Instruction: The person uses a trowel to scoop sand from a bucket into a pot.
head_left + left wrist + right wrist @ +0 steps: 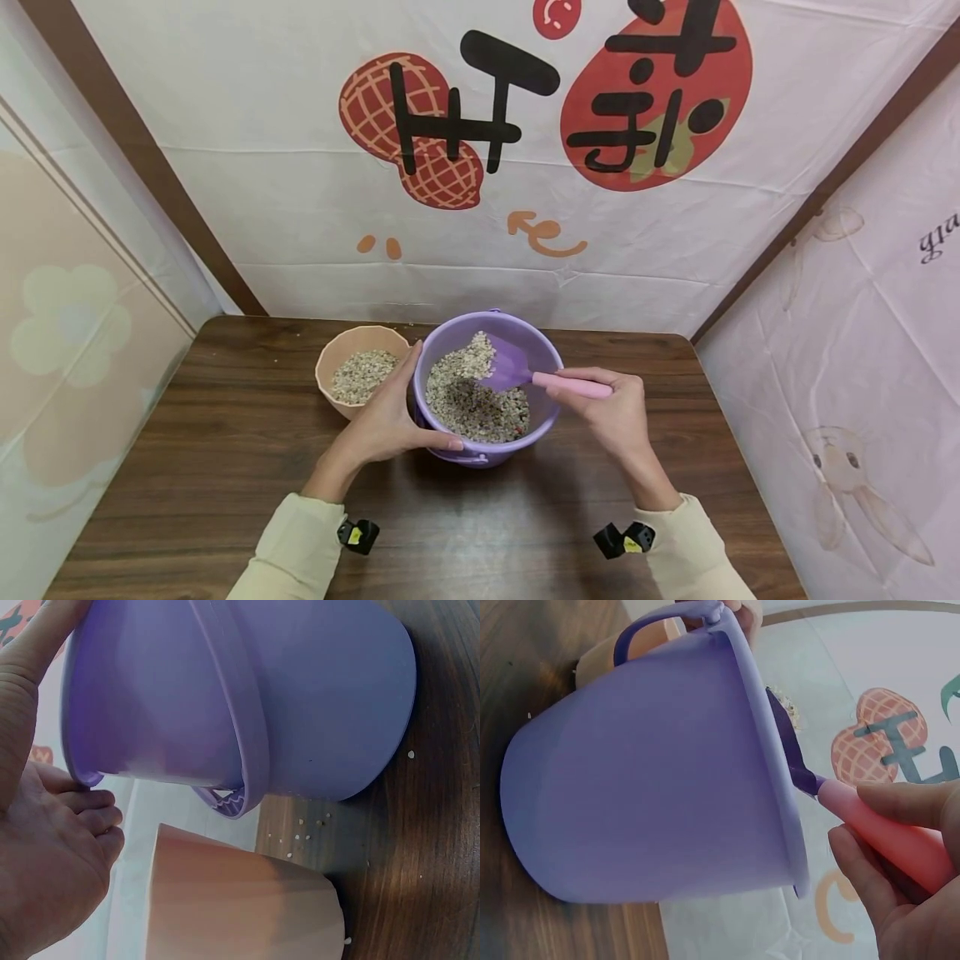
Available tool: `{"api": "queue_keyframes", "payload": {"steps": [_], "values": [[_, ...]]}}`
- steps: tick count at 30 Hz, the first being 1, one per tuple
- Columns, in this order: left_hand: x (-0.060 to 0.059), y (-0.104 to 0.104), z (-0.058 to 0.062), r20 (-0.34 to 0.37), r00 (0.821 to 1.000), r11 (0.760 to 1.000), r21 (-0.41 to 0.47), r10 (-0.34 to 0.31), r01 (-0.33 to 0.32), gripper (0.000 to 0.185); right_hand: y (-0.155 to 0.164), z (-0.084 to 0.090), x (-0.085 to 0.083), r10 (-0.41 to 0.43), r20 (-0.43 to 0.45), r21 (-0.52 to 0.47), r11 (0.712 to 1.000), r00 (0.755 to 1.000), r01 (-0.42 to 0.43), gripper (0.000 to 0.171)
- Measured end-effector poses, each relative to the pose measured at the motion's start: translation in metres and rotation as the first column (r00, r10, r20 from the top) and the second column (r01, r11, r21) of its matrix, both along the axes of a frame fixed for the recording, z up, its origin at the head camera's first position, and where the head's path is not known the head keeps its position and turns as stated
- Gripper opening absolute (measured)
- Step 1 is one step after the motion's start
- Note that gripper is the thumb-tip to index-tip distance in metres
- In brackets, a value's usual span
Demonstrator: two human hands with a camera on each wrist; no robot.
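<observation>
A: Left hand [386, 425] wraps the purple bucket [457, 454] mid-bench [225, 450], thumb along the near rim.

B: Right hand [611, 412] pinches the pink-handled scoop [525, 375], blade in the grain. Peach bowl [341, 346] just beside the bucket's left side.

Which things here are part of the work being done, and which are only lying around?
In use:
bucket, steadied by the left hand
scoop, held by the right hand
grain in the bucket
bowl of grain beside it

Lying about:
spilled grains on the table
</observation>
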State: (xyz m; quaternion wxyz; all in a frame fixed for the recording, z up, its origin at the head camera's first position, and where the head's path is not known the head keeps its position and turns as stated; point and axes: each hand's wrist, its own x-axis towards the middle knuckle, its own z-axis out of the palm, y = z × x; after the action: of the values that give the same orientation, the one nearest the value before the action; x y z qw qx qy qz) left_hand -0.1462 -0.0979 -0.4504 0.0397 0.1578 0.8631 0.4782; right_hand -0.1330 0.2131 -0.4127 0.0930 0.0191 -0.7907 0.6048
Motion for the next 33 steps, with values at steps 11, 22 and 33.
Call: {"api": "queue_keyframes", "payload": {"steps": [11, 22, 33], "values": [[0.000, 0.000, 0.001, -0.004, 1.000, 1.000, -0.015, 0.002, -0.002, 0.154, 0.007, -0.004, 0.007, -0.015, 0.031, -0.007, 1.000, 0.999, 0.015, 0.031], [0.000, -0.008, 0.005, -0.029, 1.000, 0.999, -0.032, -0.007, 0.007, 0.150, 0.007, -0.005, 0.009, -0.003, 0.046, -0.041, 0.999, 0.999, 0.005, 0.032], [-0.002, -0.046, 0.012, -0.071, 0.987, 0.988, -0.044, 0.143, -0.146, 0.136, 0.009, -0.006, 0.010, -0.002, 0.038, -0.036, 0.999, 0.999, 0.004, 0.032]]}}
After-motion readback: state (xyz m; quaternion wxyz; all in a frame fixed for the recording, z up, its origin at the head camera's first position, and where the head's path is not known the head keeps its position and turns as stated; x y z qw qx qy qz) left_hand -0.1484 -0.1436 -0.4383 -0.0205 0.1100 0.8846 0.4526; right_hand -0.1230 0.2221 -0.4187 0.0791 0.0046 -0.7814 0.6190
